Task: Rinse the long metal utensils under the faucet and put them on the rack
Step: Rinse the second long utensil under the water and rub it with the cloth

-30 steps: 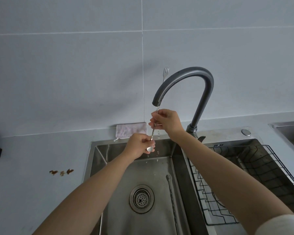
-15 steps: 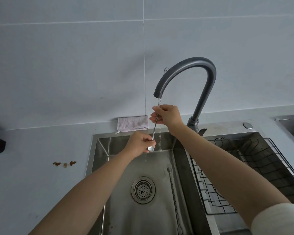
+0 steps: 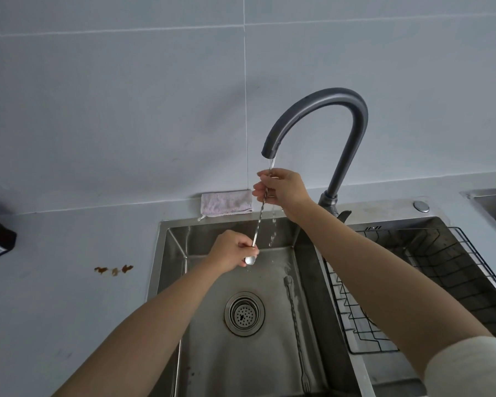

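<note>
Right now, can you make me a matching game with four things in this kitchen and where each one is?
Things:
1. twisted spoon
2. second long utensil
3. folded cloth
4. wire rack

Places:
A. on the counter against the wall, behind the sink
B. lying flat on the sink floor, right of the drain
C. held in both hands under the faucet
D. set in the basin to the right of the sink

Right pairs: 1-C, 2-B, 3-A, 4-D
</note>
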Demonstrator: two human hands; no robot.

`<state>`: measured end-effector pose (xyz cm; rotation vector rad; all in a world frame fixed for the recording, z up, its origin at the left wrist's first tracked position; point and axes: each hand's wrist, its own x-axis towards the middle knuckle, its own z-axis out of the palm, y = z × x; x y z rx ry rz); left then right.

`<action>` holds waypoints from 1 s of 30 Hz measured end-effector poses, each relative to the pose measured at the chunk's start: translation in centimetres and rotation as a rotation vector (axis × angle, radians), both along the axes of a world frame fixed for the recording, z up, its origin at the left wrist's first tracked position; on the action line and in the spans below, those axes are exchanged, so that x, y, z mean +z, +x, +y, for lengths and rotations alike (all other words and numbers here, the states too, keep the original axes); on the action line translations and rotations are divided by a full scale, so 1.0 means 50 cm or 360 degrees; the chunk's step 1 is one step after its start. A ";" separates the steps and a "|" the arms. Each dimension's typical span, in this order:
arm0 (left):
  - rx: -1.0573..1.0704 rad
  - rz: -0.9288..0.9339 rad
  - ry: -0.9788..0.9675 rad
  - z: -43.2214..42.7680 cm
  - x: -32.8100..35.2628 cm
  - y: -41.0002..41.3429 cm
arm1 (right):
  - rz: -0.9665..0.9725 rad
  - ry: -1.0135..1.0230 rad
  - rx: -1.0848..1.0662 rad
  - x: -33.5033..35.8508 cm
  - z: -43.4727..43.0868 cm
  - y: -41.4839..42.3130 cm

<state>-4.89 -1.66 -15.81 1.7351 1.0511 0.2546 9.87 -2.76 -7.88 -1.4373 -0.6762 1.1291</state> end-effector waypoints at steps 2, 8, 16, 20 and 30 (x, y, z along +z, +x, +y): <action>0.0010 -0.0007 -0.0018 -0.003 -0.004 -0.006 | 0.0091 -0.0014 -0.0005 0.001 -0.002 0.000; 0.0022 0.0008 -0.0048 -0.013 -0.016 -0.022 | -0.0118 -0.0170 0.0062 0.004 -0.002 -0.013; 0.0017 0.0050 0.0014 -0.017 -0.028 -0.059 | 0.0284 -0.0061 -0.0071 -0.002 0.001 -0.004; -0.0020 0.0056 -0.0021 -0.017 -0.024 -0.071 | 0.0276 -0.0070 -0.0028 -0.008 0.002 -0.016; -0.0073 0.0122 -0.0074 -0.030 -0.042 -0.090 | 0.0439 0.0031 -0.0115 -0.023 0.006 -0.015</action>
